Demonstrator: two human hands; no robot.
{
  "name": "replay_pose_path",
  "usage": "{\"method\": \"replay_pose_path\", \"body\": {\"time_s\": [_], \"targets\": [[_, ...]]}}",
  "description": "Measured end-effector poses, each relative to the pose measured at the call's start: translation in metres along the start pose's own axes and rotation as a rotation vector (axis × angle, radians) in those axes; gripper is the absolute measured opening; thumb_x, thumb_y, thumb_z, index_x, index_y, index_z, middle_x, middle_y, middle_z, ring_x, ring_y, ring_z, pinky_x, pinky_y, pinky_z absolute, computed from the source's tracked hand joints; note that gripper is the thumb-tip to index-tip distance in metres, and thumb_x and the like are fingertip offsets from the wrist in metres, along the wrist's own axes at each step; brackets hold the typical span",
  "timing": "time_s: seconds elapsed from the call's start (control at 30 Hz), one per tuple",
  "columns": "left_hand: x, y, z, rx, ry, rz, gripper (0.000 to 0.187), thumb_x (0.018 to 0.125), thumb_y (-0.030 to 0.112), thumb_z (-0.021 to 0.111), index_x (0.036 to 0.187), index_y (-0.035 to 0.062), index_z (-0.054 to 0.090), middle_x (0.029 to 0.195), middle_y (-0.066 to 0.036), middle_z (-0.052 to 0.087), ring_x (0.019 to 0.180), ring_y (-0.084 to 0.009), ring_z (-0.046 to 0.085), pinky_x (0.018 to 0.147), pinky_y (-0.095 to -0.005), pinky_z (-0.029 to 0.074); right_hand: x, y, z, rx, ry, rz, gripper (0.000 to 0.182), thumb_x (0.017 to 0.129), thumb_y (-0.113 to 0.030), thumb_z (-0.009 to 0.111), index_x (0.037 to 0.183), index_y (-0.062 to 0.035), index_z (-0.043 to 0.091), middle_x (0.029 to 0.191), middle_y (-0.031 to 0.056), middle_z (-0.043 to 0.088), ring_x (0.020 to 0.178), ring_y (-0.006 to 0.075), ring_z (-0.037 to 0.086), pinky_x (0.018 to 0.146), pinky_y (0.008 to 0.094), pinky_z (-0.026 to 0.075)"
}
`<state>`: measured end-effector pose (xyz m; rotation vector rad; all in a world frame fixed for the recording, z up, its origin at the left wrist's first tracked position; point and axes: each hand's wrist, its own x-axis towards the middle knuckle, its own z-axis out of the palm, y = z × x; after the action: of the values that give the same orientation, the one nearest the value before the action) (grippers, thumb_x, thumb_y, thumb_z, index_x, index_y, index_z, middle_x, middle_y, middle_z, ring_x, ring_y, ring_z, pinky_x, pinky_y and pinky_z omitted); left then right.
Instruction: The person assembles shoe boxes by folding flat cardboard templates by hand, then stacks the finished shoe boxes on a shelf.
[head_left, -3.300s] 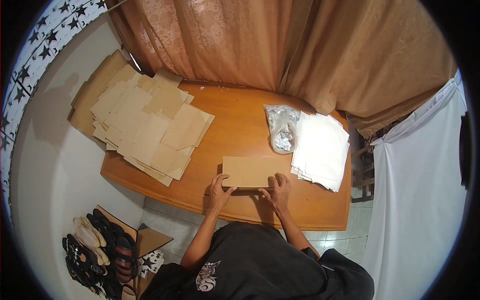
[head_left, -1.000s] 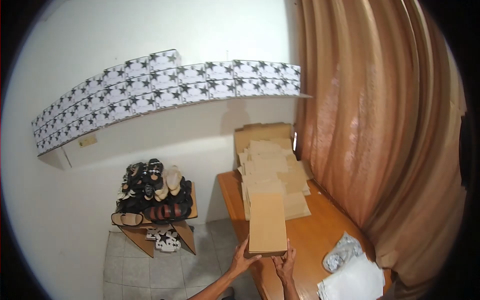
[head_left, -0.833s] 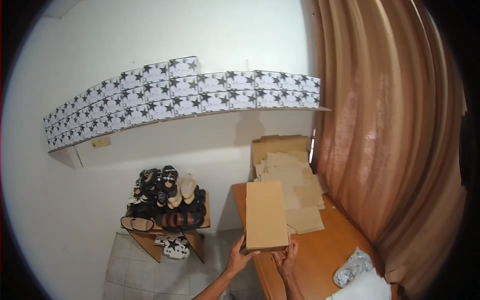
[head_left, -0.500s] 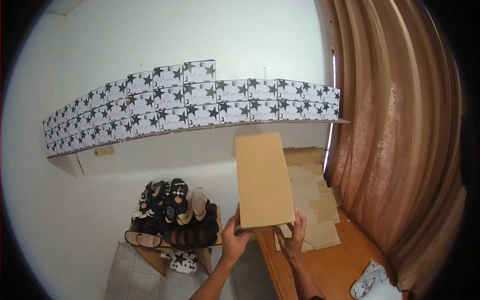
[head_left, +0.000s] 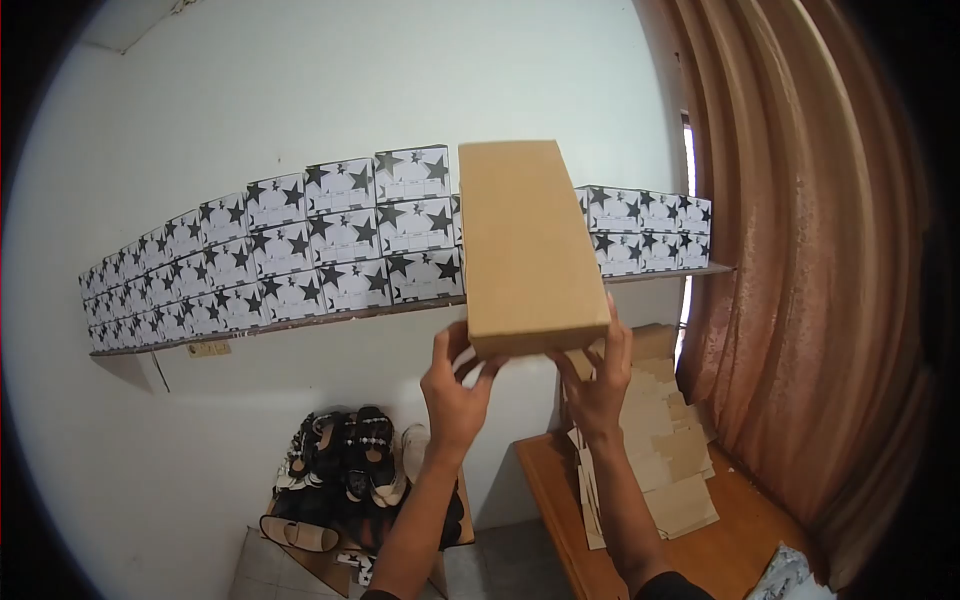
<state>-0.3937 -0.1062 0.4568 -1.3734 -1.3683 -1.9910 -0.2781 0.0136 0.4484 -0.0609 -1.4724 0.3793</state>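
A plain brown cardboard box (head_left: 532, 240) is raised in front of the shelf, its long side pointing toward the wall. My left hand (head_left: 458, 385) grips its near left corner, thumb underneath. On the near right corner, my right hand (head_left: 597, 380) is closed the same way. Behind the box, rows of white boxes with black stars (head_left: 346, 240) stand stacked on the wall shelf (head_left: 280, 328). The stack is three boxes high at the left and middle, two high at the right. The held box hides part of that row.
Several pairs of shoes (head_left: 345, 455) lie on a low stand below the shelf. Flattened cardboard (head_left: 665, 440) rests on the orange-brown table (head_left: 555, 500), with a crumpled silvery wrapper (head_left: 790, 575) at its near edge. A brown curtain (head_left: 790, 250) hangs along the right side.
Both hands have lifted the brown box from below the shelf up to the height of the stacked boxes. The view has tilted upward a little.
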Motion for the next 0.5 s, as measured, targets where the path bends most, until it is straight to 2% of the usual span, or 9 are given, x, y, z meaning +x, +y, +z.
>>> {"method": "replay_pose_path", "body": {"time_s": [0.17, 0.3, 0.37, 0.5], "targets": [[0.069, -0.025, 0.017, 0.01, 0.027, 0.152, 0.048, 0.083, -0.008, 0.072, 0.128, -0.0044, 0.053, 0.119, -0.013, 0.063, 0.11, -0.0225, 0.065, 0.086, -0.0337, 0.061, 0.056, 0.031, 0.038, 0.098, 0.038, 0.006, 0.092, 0.077, 0.005, 0.079, 0.154, -0.0106, 0.032, 0.128, 0.0141, 0.048, 0.116, 0.0286, 0.058, 0.095, 0.043, 0.06], [0.121, -0.05, 0.032, 0.028, 0.034, 0.224, 0.048, 0.088, -0.004, 0.069, 0.133, -0.0063, 0.052, 0.125, -0.017, 0.059, 0.113, -0.0264, 0.063, 0.089, -0.0367, 0.061, 0.099, 0.075, 0.074, 0.076, 0.085, -0.129, 0.092, 0.078, 0.001, 0.079, 0.155, -0.0099, 0.031, 0.129, 0.0179, 0.052, 0.117, 0.032, 0.056, 0.094, 0.0396, 0.056], [0.148, -0.063, 0.042, 0.058, 0.055, 0.28, 0.051, 0.089, -0.001, 0.07, 0.136, -0.006, 0.052, 0.126, -0.018, 0.059, 0.115, -0.0259, 0.062, 0.091, -0.0371, 0.061, 0.119, 0.093, 0.09, 0.15, 0.086, -0.105, 0.09, 0.079, -0.002, 0.08, 0.155, -0.0085, 0.031, 0.13, 0.02, 0.053, 0.117, 0.0335, 0.056, 0.093, 0.0407, 0.054], [0.192, -0.084, 0.055, 0.118, 0.088, 0.295, 0.053, 0.088, 0.001, 0.073, 0.136, -0.0075, 0.052, 0.122, -0.018, 0.063, 0.109, -0.0243, 0.066, 0.083, -0.0323, 0.06, 0.158, 0.129, 0.119, 0.177, 0.097, -0.158, 0.088, 0.081, -0.005, 0.079, 0.154, -0.0066, 0.03, 0.128, 0.0208, 0.053, 0.114, 0.0344, 0.058, 0.094, 0.0422, 0.053]]}}
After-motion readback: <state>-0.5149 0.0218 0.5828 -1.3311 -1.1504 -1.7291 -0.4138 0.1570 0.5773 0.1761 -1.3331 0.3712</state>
